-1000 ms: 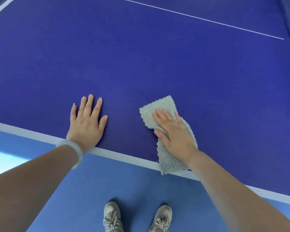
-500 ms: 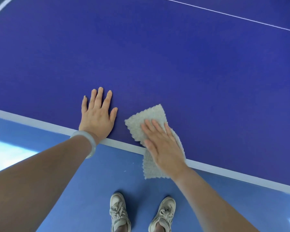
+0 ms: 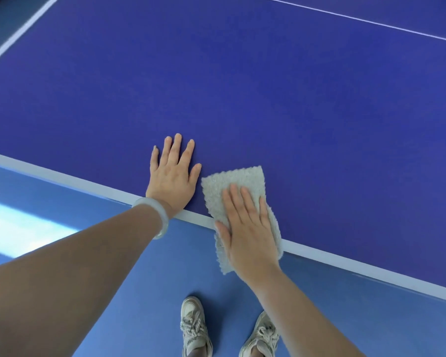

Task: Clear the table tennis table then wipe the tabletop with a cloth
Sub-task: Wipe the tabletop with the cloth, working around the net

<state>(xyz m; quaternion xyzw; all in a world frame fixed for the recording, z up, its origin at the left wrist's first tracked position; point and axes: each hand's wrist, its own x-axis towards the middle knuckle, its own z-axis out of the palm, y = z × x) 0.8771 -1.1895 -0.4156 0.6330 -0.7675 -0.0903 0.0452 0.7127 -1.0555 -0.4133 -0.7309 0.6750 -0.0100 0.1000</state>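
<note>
The dark blue table tennis tabletop (image 3: 268,86) fills most of the view, with a white stripe along its near edge. A fluffy grey cloth (image 3: 232,184) lies at that edge, its lower end hanging over the side. My right hand (image 3: 247,228) presses flat on the cloth, fingers straight. My left hand (image 3: 173,173) rests flat on the bare tabletop just left of the cloth, fingers spread, a pale bangle on its wrist.
Below the near edge is a lighter blue floor (image 3: 113,292) with a bright patch at the left. My two grey sneakers (image 3: 193,328) stand close to the table. A thin white line (image 3: 371,21) crosses the tabletop at the far right.
My right hand has slid the cloth leftward along the near edge, closing the gap to my left hand. More of the cloth now hangs over the edge.
</note>
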